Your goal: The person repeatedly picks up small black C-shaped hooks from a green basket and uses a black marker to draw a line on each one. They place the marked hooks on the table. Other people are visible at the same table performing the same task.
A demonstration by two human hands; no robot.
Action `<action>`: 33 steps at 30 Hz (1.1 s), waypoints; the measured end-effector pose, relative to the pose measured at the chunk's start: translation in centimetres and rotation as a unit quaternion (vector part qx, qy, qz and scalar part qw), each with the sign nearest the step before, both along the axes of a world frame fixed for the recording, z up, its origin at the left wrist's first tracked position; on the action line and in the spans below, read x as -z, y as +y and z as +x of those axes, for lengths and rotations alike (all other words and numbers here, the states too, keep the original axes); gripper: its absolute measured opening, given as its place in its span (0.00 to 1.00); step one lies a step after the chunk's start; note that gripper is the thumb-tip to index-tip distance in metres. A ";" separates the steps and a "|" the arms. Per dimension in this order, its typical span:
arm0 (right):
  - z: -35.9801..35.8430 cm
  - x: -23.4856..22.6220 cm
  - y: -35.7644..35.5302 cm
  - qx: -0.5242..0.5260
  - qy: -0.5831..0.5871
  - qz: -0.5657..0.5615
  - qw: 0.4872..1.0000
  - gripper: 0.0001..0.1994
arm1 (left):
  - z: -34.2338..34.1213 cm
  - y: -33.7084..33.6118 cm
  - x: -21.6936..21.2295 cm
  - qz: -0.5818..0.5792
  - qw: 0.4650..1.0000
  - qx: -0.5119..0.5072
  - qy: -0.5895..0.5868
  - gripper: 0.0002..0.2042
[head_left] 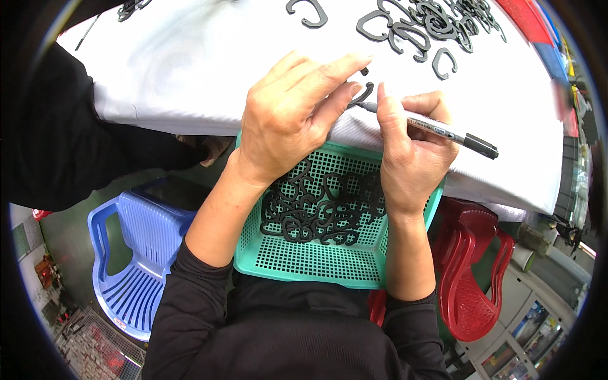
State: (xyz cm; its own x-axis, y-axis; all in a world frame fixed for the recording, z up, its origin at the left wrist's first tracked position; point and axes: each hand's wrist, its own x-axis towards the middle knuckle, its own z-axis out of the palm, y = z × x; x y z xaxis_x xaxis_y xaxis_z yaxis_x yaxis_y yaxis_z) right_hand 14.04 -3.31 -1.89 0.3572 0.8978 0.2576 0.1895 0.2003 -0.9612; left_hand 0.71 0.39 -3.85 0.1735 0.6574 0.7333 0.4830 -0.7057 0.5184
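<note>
Between the thumb and fingers of my left hand [278,120] is a black open C-shaped ring [365,95], partly hidden by the fingers. My right hand [413,149] grips a grey marker pen [432,127] with a black end; its tip points left and meets the ring, though the exact contact is hard to see. Both hands are over the near edge of the white-covered table [190,69]. Below them, a green perforated basket [297,273] sits at my lap, holding many similar black rings [310,221] in a loose heap.
A pile of black C-shaped rings [437,22] lies at the table's far right, with one stray ring [310,14] left of it. Another person's dark sleeve [47,120] is at the left. A blue plastic chair [136,253] stands left, a red one [468,278] right.
</note>
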 end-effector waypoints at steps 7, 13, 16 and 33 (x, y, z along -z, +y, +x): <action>-0.2 0.6 0.1 0.009 -0.008 0.004 1.000 0.10 | -0.2 0.1 0.1 0.008 1.000 0.016 -0.007 0.16; -0.4 0.4 0.1 0.006 0.010 0.002 1.000 0.10 | -0.1 0.1 0.1 0.007 0.999 0.025 -0.021 0.16; -0.4 0.5 0.1 0.004 -0.008 -0.002 1.000 0.10 | -0.1 0.1 0.1 0.008 0.999 0.025 -0.019 0.16; 1.1 -0.6 0.1 -0.071 -0.065 -0.047 0.994 0.08 | -0.7 -0.4 -0.5 -0.121 0.989 0.061 -0.066 0.15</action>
